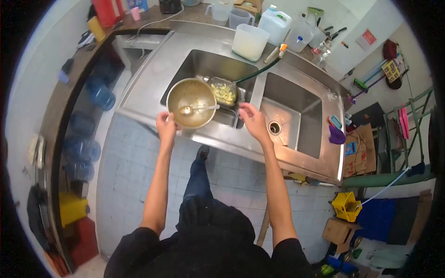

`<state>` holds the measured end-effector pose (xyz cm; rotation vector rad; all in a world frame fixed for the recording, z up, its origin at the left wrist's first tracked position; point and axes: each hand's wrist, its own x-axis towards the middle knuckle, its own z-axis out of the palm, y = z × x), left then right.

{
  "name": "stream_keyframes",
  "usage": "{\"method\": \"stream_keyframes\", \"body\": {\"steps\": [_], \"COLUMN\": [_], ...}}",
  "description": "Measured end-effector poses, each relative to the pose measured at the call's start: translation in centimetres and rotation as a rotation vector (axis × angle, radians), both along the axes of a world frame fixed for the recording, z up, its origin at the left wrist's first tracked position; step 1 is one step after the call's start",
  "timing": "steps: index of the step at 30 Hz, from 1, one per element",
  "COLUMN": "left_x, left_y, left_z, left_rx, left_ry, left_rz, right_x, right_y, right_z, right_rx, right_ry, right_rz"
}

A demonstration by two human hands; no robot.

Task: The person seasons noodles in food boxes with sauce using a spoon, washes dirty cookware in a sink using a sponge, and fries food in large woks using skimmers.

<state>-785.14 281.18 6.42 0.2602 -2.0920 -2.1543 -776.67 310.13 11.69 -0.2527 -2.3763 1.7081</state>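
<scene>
My left hand [167, 126] grips the near-left rim of a round metal bowl [187, 95], its inside smeared with residue. A spoon [205, 108] lies across the bowl, its handle pointing right. My right hand [252, 119] holds nothing; its fingers are apart at the right side of the left sink basin [192, 62]. In that basin, behind the bowl, a clear rectangular dish [235, 96] contains pale yellow-green food pieces [222, 90]. Nearer to me is another rectangular container [225, 117], partly hidden by the bowl.
A green hose [262, 71] with an orange fitting reaches into the left basin. The right basin [289, 92] has a drain. A square translucent tub [250, 42] and a large jug [274, 25] stand behind. A purple cloth [337, 135] hangs at the right edge.
</scene>
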Motion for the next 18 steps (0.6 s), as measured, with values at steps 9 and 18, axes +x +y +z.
{"method": "stream_keyframes", "body": {"steps": [9,18], "left_x": [-26.8,-33.9], "left_y": [15.8,22.5], "left_z": [-12.5,-16.9], "left_rx": [-0.593,-1.021], "left_ry": [-0.026,-0.213], "left_rz": [-0.126,-0.711], "right_x": [-26.8,-27.5], "right_y": [10.7,8.5], "right_z": [-21.8,-21.3], "right_rx": [-1.006,-0.65], "right_ry": [-0.283,-0.421], "right_rz": [-0.622,-0.467]}}
